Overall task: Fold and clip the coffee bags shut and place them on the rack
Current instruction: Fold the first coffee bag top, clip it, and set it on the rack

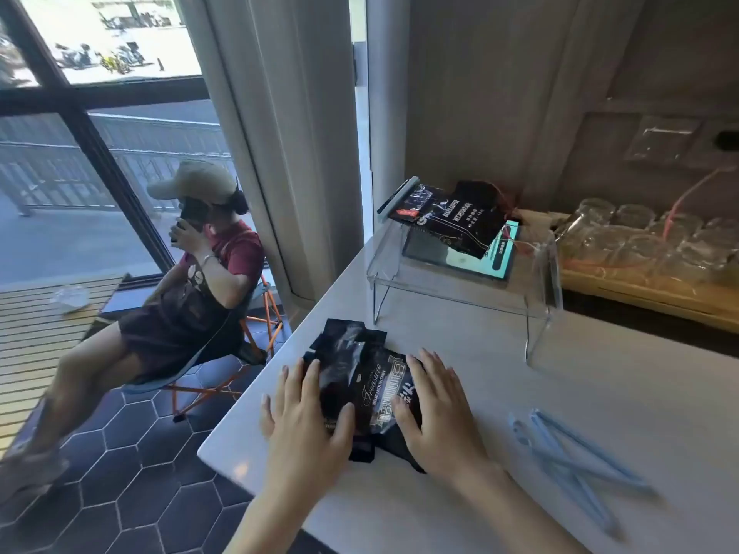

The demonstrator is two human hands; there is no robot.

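A black coffee bag [370, 387] with pale lettering lies flat on the white table [560, 393] near its left edge, its crumpled top pointing away from me. My left hand [306, 413] rests flat on the bag's left side, fingers spread. My right hand [438, 409] presses flat on its right side. A clear acrylic rack [460, 289] stands further back, and on it lie black coffee bags [452, 217], one with a teal edge. Several light blue bag clips [576, 461] lie loose on the table to my right.
A wooden tray [648, 289] with several upturned glasses [640, 237] stands at the back right. A person sits on a folding chair [240, 345] on the tiled floor left of the table, beside a window and a curtain [276, 113].
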